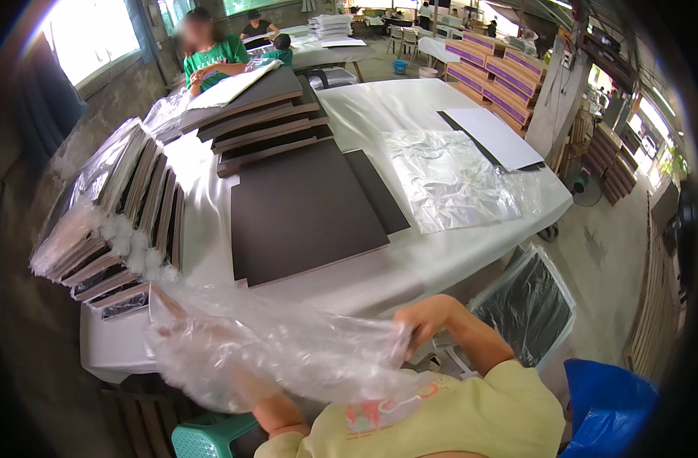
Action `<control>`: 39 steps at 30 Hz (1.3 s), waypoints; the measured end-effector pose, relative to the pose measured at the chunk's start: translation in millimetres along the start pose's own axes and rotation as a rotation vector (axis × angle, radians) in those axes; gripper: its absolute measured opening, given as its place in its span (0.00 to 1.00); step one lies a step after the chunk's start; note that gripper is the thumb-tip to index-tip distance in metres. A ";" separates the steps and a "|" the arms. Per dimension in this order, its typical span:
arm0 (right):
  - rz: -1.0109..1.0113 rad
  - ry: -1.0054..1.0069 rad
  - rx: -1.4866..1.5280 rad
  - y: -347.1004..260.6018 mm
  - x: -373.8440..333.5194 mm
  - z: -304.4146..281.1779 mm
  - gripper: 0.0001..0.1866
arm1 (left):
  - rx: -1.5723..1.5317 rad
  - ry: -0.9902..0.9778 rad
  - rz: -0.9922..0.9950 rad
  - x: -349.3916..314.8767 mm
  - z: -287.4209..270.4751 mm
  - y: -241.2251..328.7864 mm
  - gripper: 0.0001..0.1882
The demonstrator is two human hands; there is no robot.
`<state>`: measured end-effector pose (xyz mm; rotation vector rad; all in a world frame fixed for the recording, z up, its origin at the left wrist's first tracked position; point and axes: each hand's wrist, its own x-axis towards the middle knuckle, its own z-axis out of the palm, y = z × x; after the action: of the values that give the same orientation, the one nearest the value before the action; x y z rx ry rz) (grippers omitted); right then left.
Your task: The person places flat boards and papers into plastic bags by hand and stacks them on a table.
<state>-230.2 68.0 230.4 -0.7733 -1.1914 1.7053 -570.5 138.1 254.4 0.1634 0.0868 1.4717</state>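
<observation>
A clear plastic bag (pixel 280 336) stretches in front of me, between my two hands, above the near edge of the table. My right hand (pixel 425 320) is closed on the bag's right edge. My left hand (pixel 182 319) and part of its forearm show blurrily through the film, reaching to the bag's far left end; its fingers look stretched out and apart. Beyond the bag, a dark flat square board (pixel 307 214) lies on the white-covered table (pixel 433 263). Behind it rises a stack of similar dark boards (pixel 269 126), set unevenly on each other.
Bagged boards (pixel 127 198) lean in a row at left. A crumpled plastic sheet (pixel 452 179) and a white sheet (pixel 494 137) lie at right. A person in green (pixel 215 57) stands beyond the stack. A green stool (pixel 207 439) and a wrapped dark panel (pixel 536 305) stand below the table.
</observation>
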 end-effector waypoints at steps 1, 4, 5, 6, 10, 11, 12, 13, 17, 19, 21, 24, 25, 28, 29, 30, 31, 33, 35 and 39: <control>-0.026 0.031 0.043 -2.0 -2.0 0.7 0.38 | -0.004 0.006 0.007 1.3 -1.0 2.2 0.57; -0.179 0.091 0.270 -27.2 0.6 -4.7 0.37 | 0.013 0.049 -0.039 -16.1 -11.7 -16.9 0.57; -0.225 0.091 0.336 -36.0 0.9 -9.0 0.37 | 0.019 0.044 -0.079 -24.4 -18.8 -30.0 0.56; -0.272 0.075 0.401 -43.2 3.5 -12.1 0.36 | 0.027 0.036 -0.100 -30.3 -24.4 -36.5 0.56; -0.284 -0.107 0.514 -31.3 -8.5 -3.5 0.36 | 0.015 -0.006 -0.005 -25.1 -24.7 -5.7 0.55; -0.240 -0.135 0.453 -19.1 -15.1 0.4 0.36 | -0.004 -0.011 0.033 -13.6 -24.4 8.4 0.55; -0.173 -0.170 0.341 -12.6 -20.2 8.8 0.36 | -0.024 -0.021 0.074 -6.5 -18.1 24.7 0.55; -0.072 -0.153 0.137 -0.2 -26.9 15.4 0.36 | -0.015 -0.038 0.087 -4.4 -16.4 32.1 0.55; 0.049 0.136 0.323 3.4 -25.5 18.3 0.22 | -0.019 -0.084 0.066 -8.6 -10.4 33.1 0.54; -0.321 -0.139 1.084 -2.0 -15.7 -4.1 0.13 | -0.033 -0.028 0.034 0.1 -15.1 13.8 0.53; -0.463 -0.299 1.173 -3.5 -8.1 -13.8 0.14 | -0.025 -0.004 0.016 -6.6 -24.3 -0.1 0.53; -0.524 -0.265 1.074 -6.2 -6.1 -13.4 0.17 | -0.019 -0.067 -0.064 -21.1 -41.1 -26.1 0.52; -0.517 -0.231 1.018 -4.3 -4.7 -13.1 0.19 | -0.019 -0.110 -0.078 -26.5 -44.4 -27.3 0.52; -0.281 0.005 0.551 -5.6 -15.2 8.1 0.24 | -0.020 -0.264 -0.053 -27.6 -40.1 -12.2 0.51; -0.188 0.071 0.364 -8.7 -18.6 14.6 0.25 | -0.021 -0.317 -0.034 -24.7 -35.5 -6.2 0.51; -0.090 0.114 0.205 -11.1 -22.5 18.0 0.27 | -0.028 -0.373 0.030 -25.5 -30.4 1.2 0.53; -0.024 0.144 0.156 -9.1 -22.1 14.6 0.29 | -0.035 -0.428 0.092 -25.4 -25.8 8.9 0.55; 0.023 0.180 0.258 11.1 -20.5 -27.2 0.33 | -0.015 -0.746 -0.234 -13.6 -52.0 30.4 0.51; 0.023 0.309 0.499 40.9 -20.7 -91.5 0.38 | 0.387 -0.629 -0.352 -17.4 -63.8 25.7 0.42; 0.184 0.265 -0.041 17.3 4.8 -99.7 0.32 | 1.317 0.189 -0.632 -24.6 -97.9 70.0 0.30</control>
<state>-152.1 108.1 179.9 -1.1259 -0.9993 1.6659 -657.1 125.6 168.2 0.9579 1.1553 0.5958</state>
